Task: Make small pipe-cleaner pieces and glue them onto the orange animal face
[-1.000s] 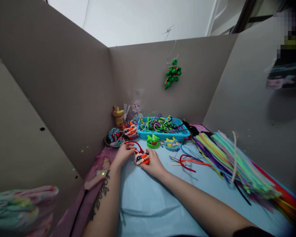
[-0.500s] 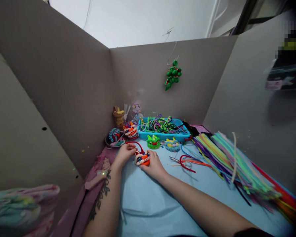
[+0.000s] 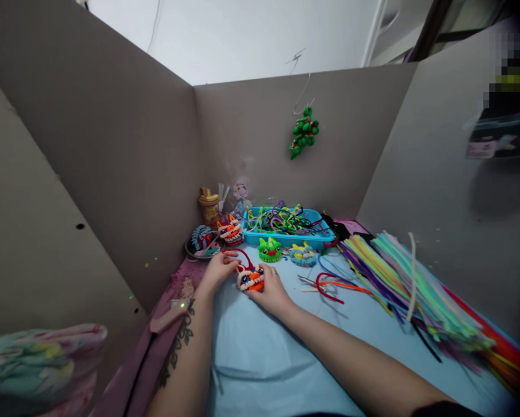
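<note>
Near the middle of the blue table cover, an orange and cream pipe-cleaner animal head (image 3: pixel 251 280) with dark blue eyes is gripped at its right side by my right hand (image 3: pixel 272 291). A red pipe cleaner (image 3: pixel 244 255) rises from its top and arcs to the left. My left hand (image 3: pixel 223 267) pinches at the red pipe cleaner, close to the head's upper left; the exact contact is too small to tell. Just behind stand a green pipe-cleaner head (image 3: pixel 269 250) and a light blue and yellow one (image 3: pixel 302 255).
A blue tray (image 3: pixel 286 238) of pipe-cleaner scraps sits at the back. Bundles of pipe cleaners (image 3: pixel 429 289) cover the right side, with pliers (image 3: pixel 311 281) and a bent red pipe cleaner (image 3: pixel 325 295) nearer. A glue gun (image 3: pixel 168 317) lies left of my forearm. Grey partitions (image 3: pixel 251 133) surround the table.
Both hands keep their hold and place, and the orange head stays where it was. Only the camera's view has shifted very slightly.
</note>
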The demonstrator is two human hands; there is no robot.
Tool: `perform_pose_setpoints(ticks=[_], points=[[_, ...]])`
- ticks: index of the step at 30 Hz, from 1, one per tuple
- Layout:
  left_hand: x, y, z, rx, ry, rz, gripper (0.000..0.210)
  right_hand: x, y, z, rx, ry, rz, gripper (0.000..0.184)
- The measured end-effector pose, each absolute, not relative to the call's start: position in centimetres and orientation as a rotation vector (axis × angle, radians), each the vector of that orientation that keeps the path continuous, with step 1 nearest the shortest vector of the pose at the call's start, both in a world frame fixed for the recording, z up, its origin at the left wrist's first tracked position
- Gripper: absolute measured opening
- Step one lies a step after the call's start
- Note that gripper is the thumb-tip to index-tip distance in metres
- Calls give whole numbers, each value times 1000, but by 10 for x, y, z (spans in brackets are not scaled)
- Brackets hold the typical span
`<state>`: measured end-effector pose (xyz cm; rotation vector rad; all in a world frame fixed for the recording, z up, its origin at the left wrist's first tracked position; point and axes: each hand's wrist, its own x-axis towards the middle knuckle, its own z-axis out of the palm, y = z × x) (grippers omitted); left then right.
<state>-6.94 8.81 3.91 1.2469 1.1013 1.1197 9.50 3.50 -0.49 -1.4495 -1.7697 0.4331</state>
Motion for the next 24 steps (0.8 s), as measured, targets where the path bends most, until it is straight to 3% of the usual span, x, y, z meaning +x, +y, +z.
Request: perform_pose_setpoints(ticks=[24], points=[[-60,95,30,1496,1086,1165,28,94,37,-9,-1447,-1774,418,62]])
